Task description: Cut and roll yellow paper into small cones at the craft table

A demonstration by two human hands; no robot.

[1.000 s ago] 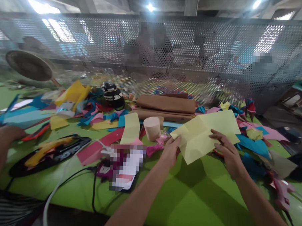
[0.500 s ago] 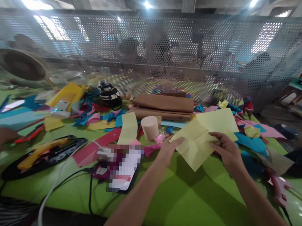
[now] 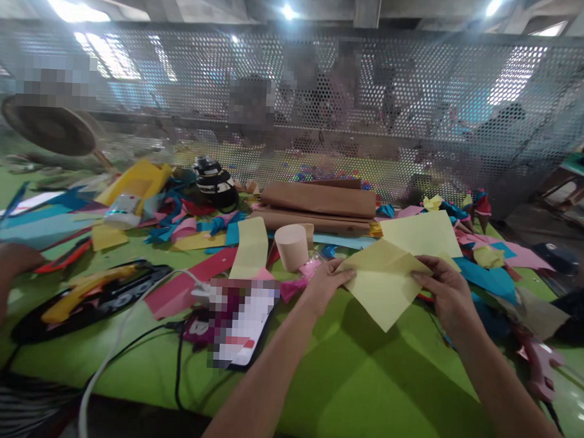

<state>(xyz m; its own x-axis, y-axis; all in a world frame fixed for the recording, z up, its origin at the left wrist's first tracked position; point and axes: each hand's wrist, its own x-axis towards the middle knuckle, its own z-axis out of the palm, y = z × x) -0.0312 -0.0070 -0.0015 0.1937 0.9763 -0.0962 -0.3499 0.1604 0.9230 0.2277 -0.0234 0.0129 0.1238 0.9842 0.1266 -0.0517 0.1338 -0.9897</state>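
Note:
A square of pale yellow paper [image 3: 386, 284] is held above the green table, one corner pointing down toward me. My left hand [image 3: 325, 285] pinches its left corner between thumb and fingers. At the opposite corner my right hand [image 3: 441, 283] grips it the same way. Another pale yellow sheet [image 3: 424, 232] lies just behind, partly covered by the held one. Beyond my left hand stand a cream paper roll [image 3: 291, 247] and a pink ribbon-like piece [image 3: 299, 282].
Brown paper [image 3: 316, 201] lies folded by the perforated metal screen [image 3: 297, 90]. A phone [image 3: 248, 333], a white cable [image 3: 106, 366] and a black pouch [image 3: 143, 296] are at left. Another person's hand [image 3: 14, 265] rests far left. A pink glue gun [image 3: 539, 368] lies right.
My right hand has moved from the paper's upper sheet to its right corner. The held square, creased and tilted before, is now spread flatter between both hands.

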